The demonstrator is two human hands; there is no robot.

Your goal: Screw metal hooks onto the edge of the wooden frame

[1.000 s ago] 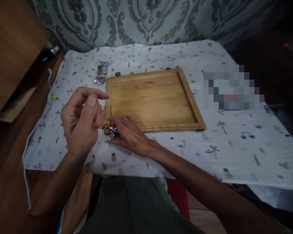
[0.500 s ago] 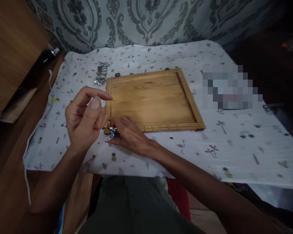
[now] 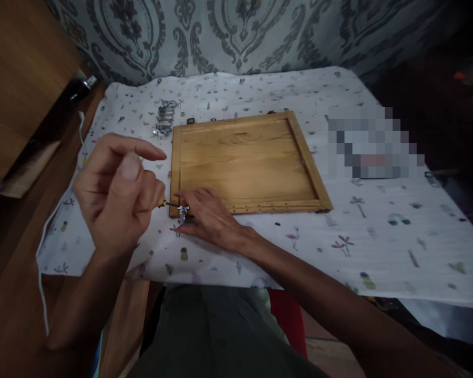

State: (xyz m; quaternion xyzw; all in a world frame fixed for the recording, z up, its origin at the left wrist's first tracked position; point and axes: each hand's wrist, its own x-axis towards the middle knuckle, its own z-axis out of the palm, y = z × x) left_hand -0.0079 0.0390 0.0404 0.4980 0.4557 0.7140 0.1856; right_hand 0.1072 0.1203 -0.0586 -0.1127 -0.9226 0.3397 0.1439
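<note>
My left hand point(image 3: 120, 189) is closed around a screwdriver point(image 3: 164, 203). Its handle is mostly hidden in the fist, and only a yellow-and-black end and the thin shaft show, pointing right. A small metal hinge point(image 3: 183, 211) sits at the near left corner of a framed wooden panel point(image 3: 236, 163), beside the shaft's tip. Over the panel's near edge lies my right hand point(image 3: 215, 218), its thumb and index finger on either side of the hinge, holding it there. The panel lies flat on the table, with a row of small dark holes along its near rail.
Several metal hinges point(image 3: 164, 118) lie in a row behind the panel's left corner. A printed white cloth point(image 3: 299, 262) covers the table. A blurred-out item point(image 3: 374, 147) lies at the right. A white cord point(image 3: 43, 252) hangs by the left edge, next to wooden furniture point(image 3: 27, 63).
My left hand has moved left, away from the hinge, and more of the screwdriver shaft now shows. My right hand, the hinge and the panel are almost unmoved.
</note>
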